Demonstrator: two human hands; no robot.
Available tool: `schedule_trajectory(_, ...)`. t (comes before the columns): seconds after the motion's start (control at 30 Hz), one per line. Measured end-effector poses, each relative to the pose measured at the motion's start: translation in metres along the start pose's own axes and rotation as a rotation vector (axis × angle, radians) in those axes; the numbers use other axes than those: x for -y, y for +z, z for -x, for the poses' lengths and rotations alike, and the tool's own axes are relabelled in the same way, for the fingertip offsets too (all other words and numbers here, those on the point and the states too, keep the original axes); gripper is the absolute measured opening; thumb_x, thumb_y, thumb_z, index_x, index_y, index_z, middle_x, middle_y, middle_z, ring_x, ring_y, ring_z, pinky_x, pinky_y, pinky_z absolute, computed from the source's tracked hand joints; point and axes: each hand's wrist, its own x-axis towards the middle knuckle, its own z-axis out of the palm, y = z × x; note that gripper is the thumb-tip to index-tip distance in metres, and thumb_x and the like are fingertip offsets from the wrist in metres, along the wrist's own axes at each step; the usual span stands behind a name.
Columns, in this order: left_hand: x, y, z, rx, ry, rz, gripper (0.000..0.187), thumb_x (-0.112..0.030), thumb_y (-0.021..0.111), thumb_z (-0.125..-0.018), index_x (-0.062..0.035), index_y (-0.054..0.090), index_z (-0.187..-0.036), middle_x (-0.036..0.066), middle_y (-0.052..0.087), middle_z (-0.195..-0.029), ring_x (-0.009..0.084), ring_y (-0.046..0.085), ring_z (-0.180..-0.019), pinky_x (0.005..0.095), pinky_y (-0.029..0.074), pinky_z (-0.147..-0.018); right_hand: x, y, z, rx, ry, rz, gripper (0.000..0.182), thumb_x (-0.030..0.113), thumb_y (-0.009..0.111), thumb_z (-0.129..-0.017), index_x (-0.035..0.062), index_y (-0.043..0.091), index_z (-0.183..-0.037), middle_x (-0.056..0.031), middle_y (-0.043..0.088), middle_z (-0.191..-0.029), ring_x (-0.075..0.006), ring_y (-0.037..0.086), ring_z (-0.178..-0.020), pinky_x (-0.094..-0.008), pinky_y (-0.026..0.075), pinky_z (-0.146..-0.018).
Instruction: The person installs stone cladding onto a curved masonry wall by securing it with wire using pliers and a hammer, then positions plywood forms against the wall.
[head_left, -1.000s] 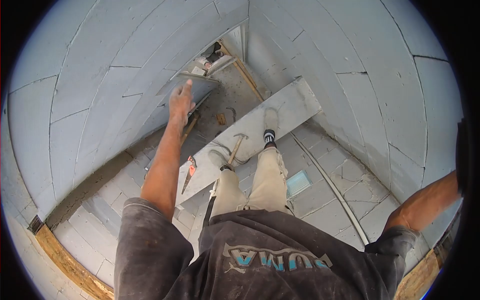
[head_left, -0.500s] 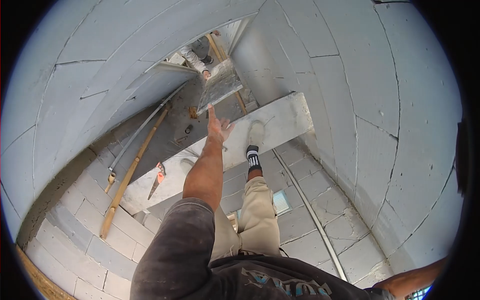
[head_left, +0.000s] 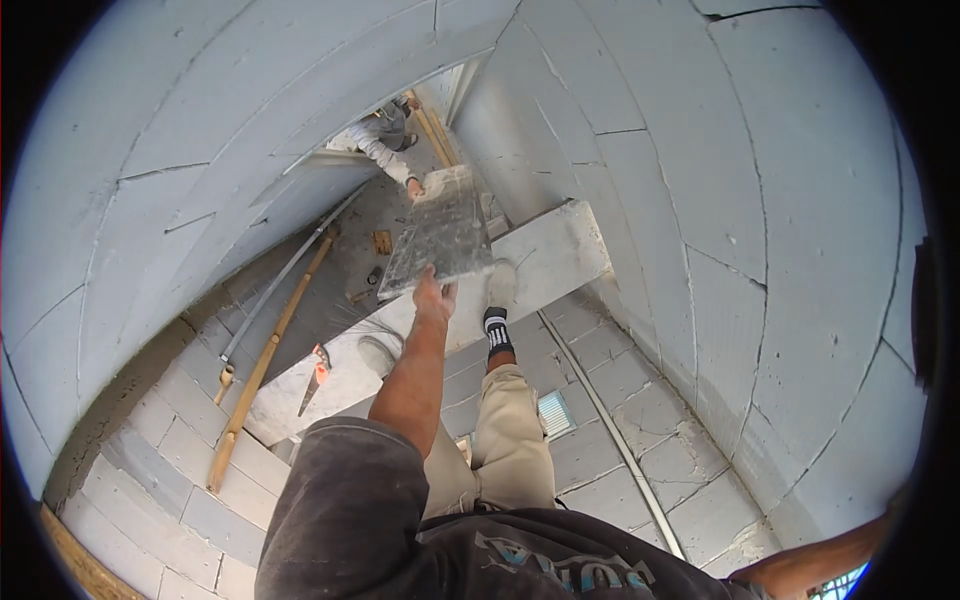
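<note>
My left hand [head_left: 433, 297] grips the near edge of a grey, dusty flat board [head_left: 440, 230], thumb on top and fingers underneath. A co-worker's hand [head_left: 415, 188] is on the far edge of the same board, which tilts in the air between us. Only my right forearm [head_left: 825, 560] shows at the lower right; the hand itself is out of the frame. My feet stand on a pale plank [head_left: 555, 245] below the board. A handsaw [head_left: 316, 378] with a red handle lies on that plank, left of my feet.
Block walls [head_left: 680, 140] rise close on both sides. A wooden pole [head_left: 270, 350] and a metal bar [head_left: 285, 275] lean at the left. Far below the plank are a block surface and a long pale strip [head_left: 610, 430]. The co-worker [head_left: 380, 135] crouches in the opening ahead.
The board has come nearer to me, and my left hand, stretched out with fingers spread before, has closed on its near edge. The co-worker's arm has extended toward me with it.
</note>
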Motion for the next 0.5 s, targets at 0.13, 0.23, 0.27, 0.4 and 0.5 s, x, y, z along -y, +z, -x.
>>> schedule_trajectory(0.13,-0.015,-0.072,0.071,0.013,0.082,-0.362,0.064,-0.027,0.074,-0.09,0.0008,0.042,-0.139,0.018,0.052,-0.135,0.0336,0.058,-0.116,0.0487,0.053,-0.093,-0.002,0.0,-0.002,-0.06,0.067,-0.028,0.069,0.036,0.075,-0.087,-0.0112,0.05,-0.13,-0.0284,0.058,-0.123,-0.0369,0.059,-0.114,-0.048,0.055,-0.094)
schedule_trajectory(0.23,-0.051,-0.118,0.149,0.067,0.23,-0.571,0.072,-0.028,0.078,-0.086,0.0041,0.04,-0.137,0.018,0.055,-0.13,0.0317,0.059,-0.112,0.0475,0.053,-0.085,0.002,0.011,0.001,-0.11,0.156,-0.08,0.07,0.036,0.075,-0.087,-0.0111,0.049,-0.131,-0.0284,0.058,-0.123,-0.0373,0.06,-0.113,-0.0485,0.055,-0.093)
schedule_trajectory(0.27,-0.067,-0.134,0.175,0.092,0.303,-0.62,0.066,-0.026,0.078,-0.086,0.0045,0.045,-0.133,0.016,0.058,-0.125,0.03,0.06,-0.109,0.0449,0.052,-0.084,0.006,0.014,0.003,-0.123,0.193,-0.12,0.07,0.037,0.075,-0.086,-0.011,0.049,-0.131,-0.0285,0.058,-0.123,-0.0375,0.06,-0.113,-0.0487,0.056,-0.092)
schedule_trajectory(0.4,-0.143,-0.187,0.247,0.269,0.552,-0.849,0.043,-0.023,0.074,-0.088,0.0017,0.061,-0.121,0.012,0.067,-0.11,0.0215,0.062,-0.098,0.0359,0.05,-0.084,0.062,0.003,0.03,0.007,0.171,-0.117,0.07,0.039,0.075,-0.086,-0.0108,0.05,-0.129,-0.0304,0.056,-0.124,-0.0373,0.061,-0.111,-0.0493,0.056,-0.091)
schedule_trajectory(0.5,-0.188,-0.176,0.383,0.238,0.694,-1.197,0.04,-0.024,0.069,-0.09,-0.0017,0.065,-0.122,0.008,0.07,-0.111,0.0197,0.063,-0.099,0.0345,0.048,-0.089,0.08,-0.012,0.017,0.017,0.34,0.294,0.069,0.041,0.075,-0.086,-0.0115,0.052,-0.126,-0.0304,0.058,-0.121,-0.0376,0.063,-0.106,-0.0489,0.056,-0.091)
